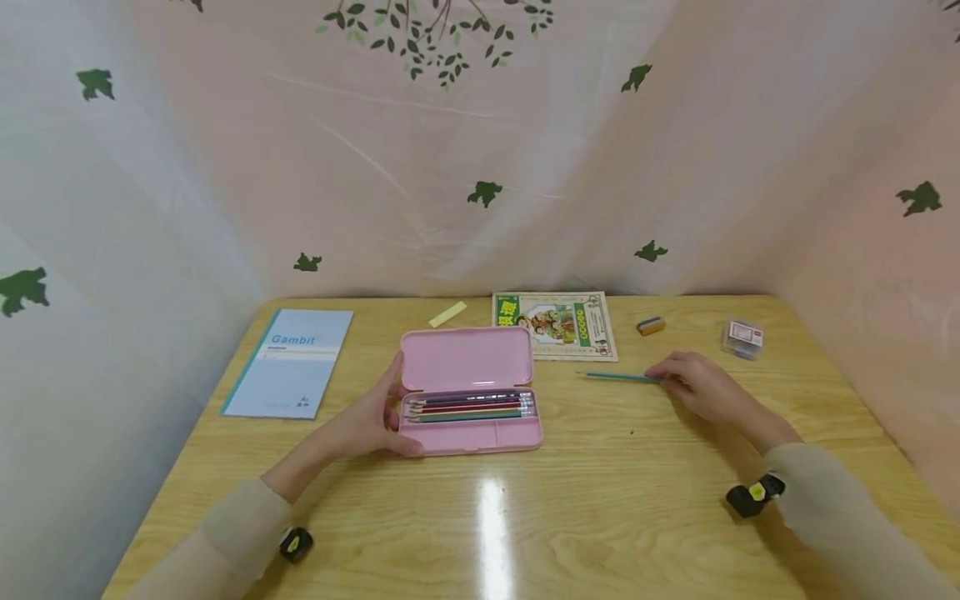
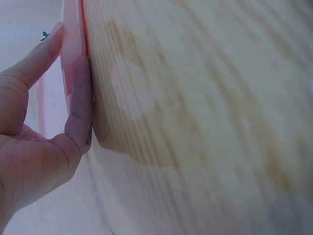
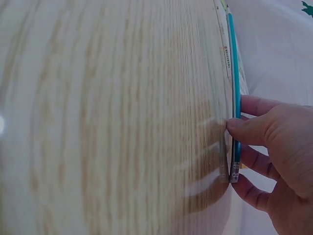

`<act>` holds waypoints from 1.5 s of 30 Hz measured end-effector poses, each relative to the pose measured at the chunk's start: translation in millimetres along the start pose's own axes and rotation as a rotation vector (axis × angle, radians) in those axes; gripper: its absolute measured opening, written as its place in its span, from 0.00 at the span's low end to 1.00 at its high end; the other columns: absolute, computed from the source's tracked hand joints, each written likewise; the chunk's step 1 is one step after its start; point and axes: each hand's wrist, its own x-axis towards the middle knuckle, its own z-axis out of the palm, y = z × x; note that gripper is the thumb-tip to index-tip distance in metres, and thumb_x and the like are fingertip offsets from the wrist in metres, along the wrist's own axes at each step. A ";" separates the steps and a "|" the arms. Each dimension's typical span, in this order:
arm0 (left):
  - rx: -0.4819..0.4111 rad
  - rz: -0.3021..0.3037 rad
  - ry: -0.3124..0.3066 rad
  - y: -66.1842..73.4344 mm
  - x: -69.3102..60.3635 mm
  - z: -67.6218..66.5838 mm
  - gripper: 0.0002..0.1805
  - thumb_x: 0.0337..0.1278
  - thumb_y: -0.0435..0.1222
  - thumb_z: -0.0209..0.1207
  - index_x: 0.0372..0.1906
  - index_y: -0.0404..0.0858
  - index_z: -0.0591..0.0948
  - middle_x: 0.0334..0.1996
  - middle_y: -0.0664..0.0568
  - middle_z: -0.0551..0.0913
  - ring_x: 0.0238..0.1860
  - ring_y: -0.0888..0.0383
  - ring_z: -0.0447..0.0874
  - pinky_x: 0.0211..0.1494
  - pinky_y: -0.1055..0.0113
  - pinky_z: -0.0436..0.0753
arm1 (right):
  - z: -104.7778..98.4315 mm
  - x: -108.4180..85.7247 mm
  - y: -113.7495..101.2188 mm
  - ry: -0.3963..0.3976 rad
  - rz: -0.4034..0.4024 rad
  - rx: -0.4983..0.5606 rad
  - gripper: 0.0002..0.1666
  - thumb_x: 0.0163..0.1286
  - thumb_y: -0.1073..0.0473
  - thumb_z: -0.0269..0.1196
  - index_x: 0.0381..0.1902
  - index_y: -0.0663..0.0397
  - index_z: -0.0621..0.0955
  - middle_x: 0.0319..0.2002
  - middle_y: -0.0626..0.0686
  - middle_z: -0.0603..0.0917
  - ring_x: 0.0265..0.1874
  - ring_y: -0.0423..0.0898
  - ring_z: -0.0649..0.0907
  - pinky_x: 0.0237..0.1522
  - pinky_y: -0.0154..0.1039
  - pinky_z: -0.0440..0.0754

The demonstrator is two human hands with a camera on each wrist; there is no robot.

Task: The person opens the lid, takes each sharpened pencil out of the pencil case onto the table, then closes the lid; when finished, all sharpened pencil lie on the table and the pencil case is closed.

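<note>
A pink pencil case lies with its lid raised at the back; several pencils rest in its upper compartment. My left hand holds the case's left side, thumb at the front corner and fingers at the back; the left wrist view shows that hand against the pink edge. Right of the case, my right hand pinches a teal pencil near its eraser end, tip pointing left. In the right wrist view, the thumb and fingers of the hand are around the pencil.
A Gambit notebook lies at the left. Behind the case are a yellow strip and an illustrated booklet. A small orange and blue item and a small clear box stand at the back right of the wooden table.
</note>
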 end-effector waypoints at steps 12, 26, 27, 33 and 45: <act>-0.003 -0.007 -0.007 -1.1 -3.0 1.7 0.78 0.43 0.39 0.81 0.81 0.51 0.27 0.57 0.40 0.71 0.34 0.51 0.74 0.34 0.66 0.79 | -1.4 0.7 4.7 -0.085 0.082 0.055 0.16 0.64 0.75 0.68 0.47 0.56 0.88 0.41 0.51 0.86 0.39 0.48 0.83 0.39 0.46 0.83; -0.010 -0.021 0.001 -1.7 -2.7 2.8 0.77 0.44 0.38 0.80 0.81 0.52 0.28 0.58 0.40 0.70 0.36 0.51 0.74 0.35 0.65 0.79 | -2.1 4.2 -1.6 -0.134 0.157 0.038 0.15 0.67 0.73 0.65 0.50 0.58 0.87 0.44 0.55 0.84 0.41 0.49 0.82 0.41 0.49 0.82; -0.010 -0.018 0.000 -2.2 -2.5 3.2 0.77 0.44 0.38 0.80 0.81 0.51 0.28 0.58 0.40 0.70 0.36 0.51 0.74 0.35 0.65 0.79 | -2.0 3.9 -0.9 -0.134 0.157 0.042 0.15 0.67 0.72 0.66 0.50 0.58 0.87 0.44 0.55 0.84 0.41 0.49 0.82 0.41 0.49 0.82; -0.011 -0.021 -0.002 -3.5 -3.0 3.3 0.77 0.44 0.38 0.80 0.81 0.51 0.28 0.57 0.40 0.70 0.35 0.52 0.74 0.35 0.66 0.79 | -2.6 3.4 2.1 -0.137 0.177 0.106 0.13 0.69 0.70 0.66 0.50 0.59 0.87 0.45 0.55 0.85 0.45 0.54 0.83 0.47 0.55 0.82; -0.023 -0.019 -0.008 0.7 -1.5 -0.2 0.77 0.44 0.37 0.80 0.81 0.52 0.28 0.56 0.40 0.70 0.36 0.50 0.73 0.35 0.66 0.79 | -9.1 6.0 5.9 -0.175 0.247 0.161 0.11 0.70 0.67 0.66 0.49 0.58 0.87 0.45 0.53 0.84 0.44 0.49 0.82 0.47 0.50 0.82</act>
